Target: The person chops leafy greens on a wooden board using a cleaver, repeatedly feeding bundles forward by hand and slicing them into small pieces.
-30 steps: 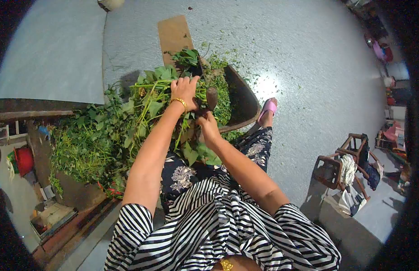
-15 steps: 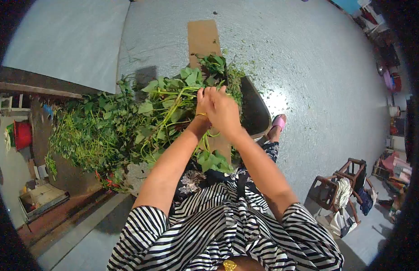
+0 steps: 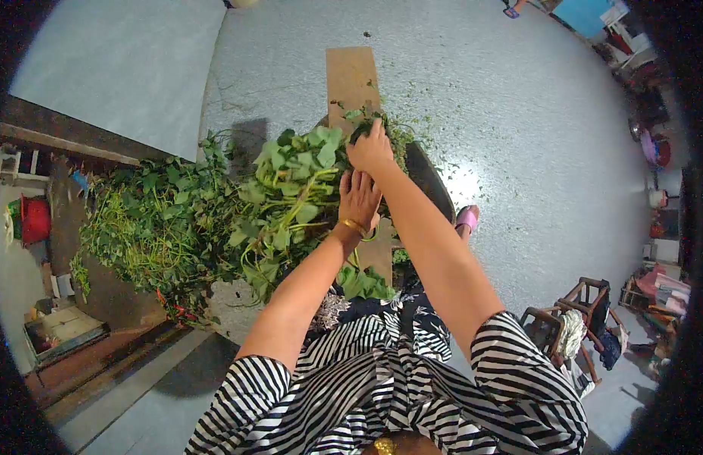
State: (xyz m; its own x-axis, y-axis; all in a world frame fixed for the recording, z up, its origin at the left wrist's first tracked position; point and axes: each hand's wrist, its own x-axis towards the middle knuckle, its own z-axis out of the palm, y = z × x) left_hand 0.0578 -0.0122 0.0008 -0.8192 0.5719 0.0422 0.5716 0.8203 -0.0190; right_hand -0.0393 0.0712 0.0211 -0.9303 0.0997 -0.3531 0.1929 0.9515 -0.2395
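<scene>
A thick bundle of leafy green vines (image 3: pixel 298 189) lies across a wooden board (image 3: pixel 351 72), its stems running under my left hand (image 3: pixel 357 201). That hand is closed over the stem ends, pressing them on the board. Just beyond it, my right hand (image 3: pixel 372 154) is closed, with dark green cut leaves (image 3: pixel 359 130) at its fingertips. Whatever sits inside its grip is hidden. Beneath the board is a dark tub (image 3: pixel 431 178) with chopped greens along its near rim. A few loose leaves (image 3: pixel 363 282) hang at the board's near end.
A large heap of vines (image 3: pixel 154 227) lies to the left. Green scraps are scattered over the grey floor (image 3: pixel 503 114). Wooden stools (image 3: pixel 567 311) stand at the right, and a red basket (image 3: pixel 35 218) is at the far left. A foot in a pink slipper (image 3: pixel 466 218) is beside the tub.
My hands were together over the stems; now the right has moved forward along the board, while the left has come down lower on it. The vine bundle's leaves have shifted.
</scene>
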